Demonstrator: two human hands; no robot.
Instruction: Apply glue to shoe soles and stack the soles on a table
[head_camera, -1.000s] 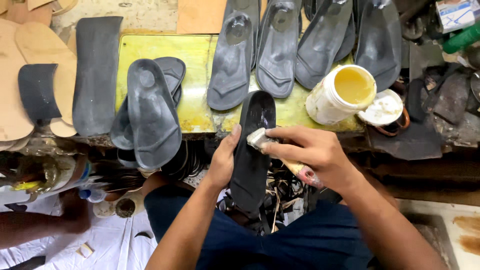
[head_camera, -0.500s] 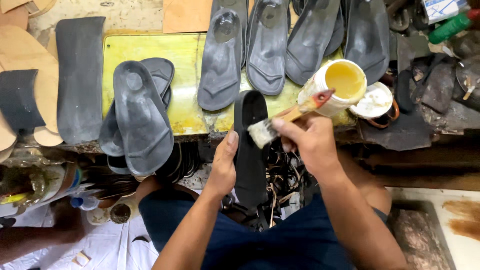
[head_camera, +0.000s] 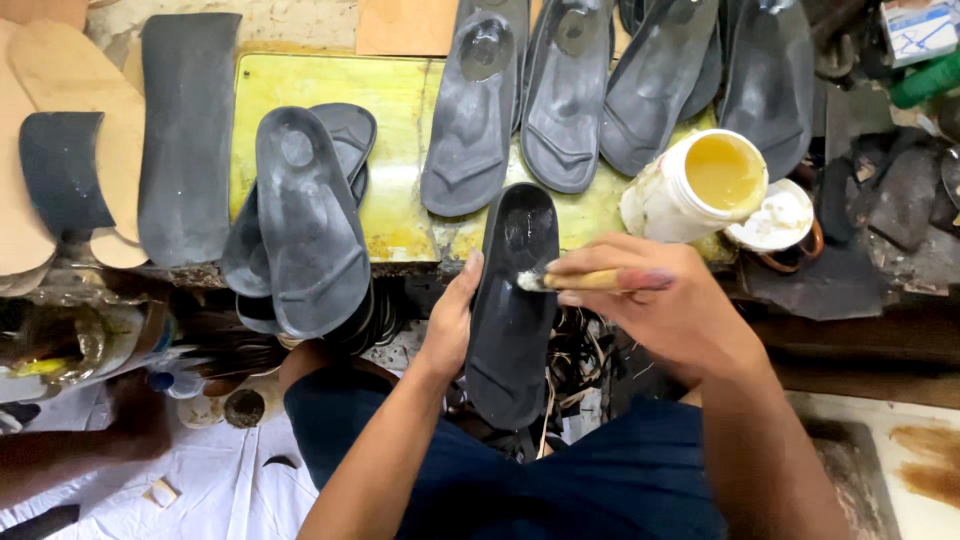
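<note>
The black insole (head_camera: 512, 310) lies lengthwise near-to-far over the lap, the left hand (head_camera: 450, 320) pressing its left edge with fingers together, while the right hand (head_camera: 665, 305) pinches a glue brush (head_camera: 575, 281) on its far end.

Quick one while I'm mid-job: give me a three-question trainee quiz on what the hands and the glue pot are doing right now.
1. True or false: the right hand holds a wooden-handled brush with its tip on the black moulded rubber insole.
2. Multiple choice: the left hand is A) inside the pot, B) steadying the insole's left edge, C) lifting a tan leather sole.
3. Fill in: the open white plastic pot of yellow glue lies tipped on the ______ worktop, next to its white lid.

Key: 1 true; 2 B; 3 yellow.
</note>
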